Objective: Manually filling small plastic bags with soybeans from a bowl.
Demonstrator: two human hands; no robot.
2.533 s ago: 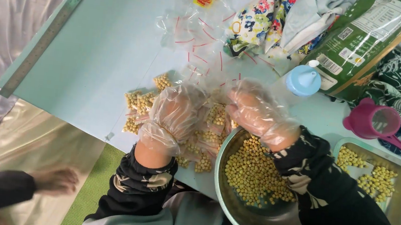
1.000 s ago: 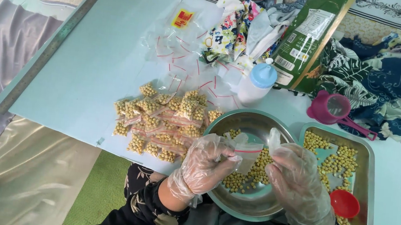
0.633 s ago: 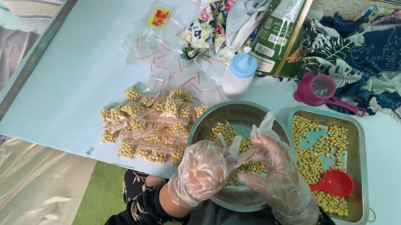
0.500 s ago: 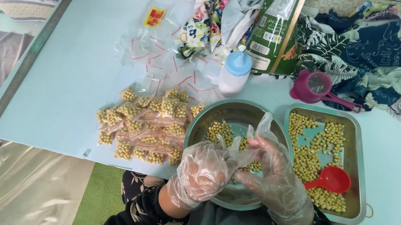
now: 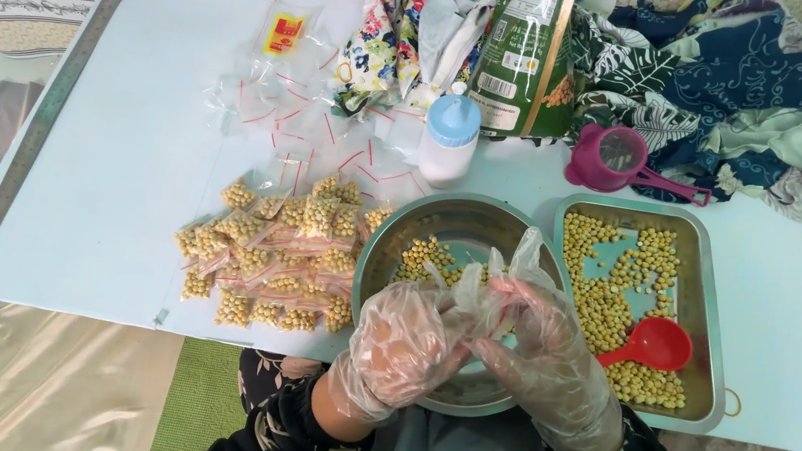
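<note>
Your table (image 5: 105,172) is a pale blue board, and everything sits on it. Along its far edge lies a heap of patterned cloth (image 5: 739,83), with a tall green packet (image 5: 527,48) leaning against it.

Right of centre is a rectangular metal tray (image 5: 707,321), half covered in yellow beans, with a red scoop (image 5: 654,345) lying in it. Just left of the tray, touching or nearly so, is the round metal bowl (image 5: 420,233). It holds some beans too, and your hands hide most of its near half.

Left of the bowl is a pile of filled bean bags (image 5: 271,261), small clear pouches with red seal strips, packed close together. Beyond them, empty clear bags (image 5: 306,129) are scattered loosely. A white bottle with a blue cap (image 5: 449,140) stands upright behind the bowl, and a pink cup with a handle (image 5: 620,160) sits behind the tray.

Both of your hands wear loose clear plastic gloves and meet over the bowl. Your left hand (image 5: 402,347) is curled in a loose fist, fingers pinched on the small clear bag (image 5: 494,292). Your right hand (image 5: 548,348) grips the same bag from the other side, fingers bent around it. The bag sits between your fingertips, above the bowl's near side. I can't tell whether it has beans in it, because the gloves blur it.
</note>
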